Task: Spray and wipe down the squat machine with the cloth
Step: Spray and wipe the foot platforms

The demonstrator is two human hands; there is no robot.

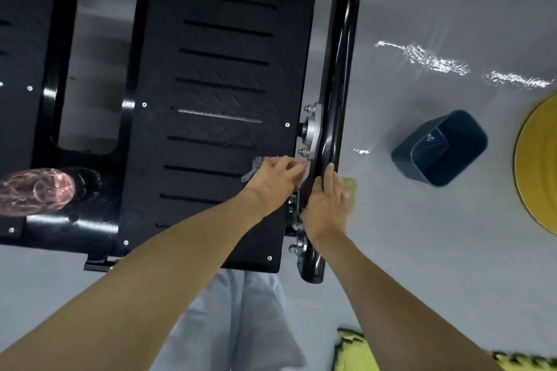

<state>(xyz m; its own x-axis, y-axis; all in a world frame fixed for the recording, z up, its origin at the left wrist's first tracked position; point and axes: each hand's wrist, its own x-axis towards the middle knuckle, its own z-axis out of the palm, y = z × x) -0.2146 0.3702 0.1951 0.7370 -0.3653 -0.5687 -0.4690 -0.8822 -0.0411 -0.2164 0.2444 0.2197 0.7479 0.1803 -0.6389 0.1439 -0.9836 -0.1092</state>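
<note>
We are wiping: left hand [277, 181] clutches the cloth [252, 171] at the footplate's [223, 93] four-o'clock edge, right hand [324, 205] rests flat-fingered on the frame tube [342, 69]; likely next, that tube.

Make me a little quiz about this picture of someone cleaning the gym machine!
1. True or false: the left hand grips the cloth.
2. What sits to the right of the footplate? A) blue bin B) red bucket C) green chair
3. Fill in: the right hand rests on the black ____.

Key: 1 true; 2 A; 3 frame tube.
</note>
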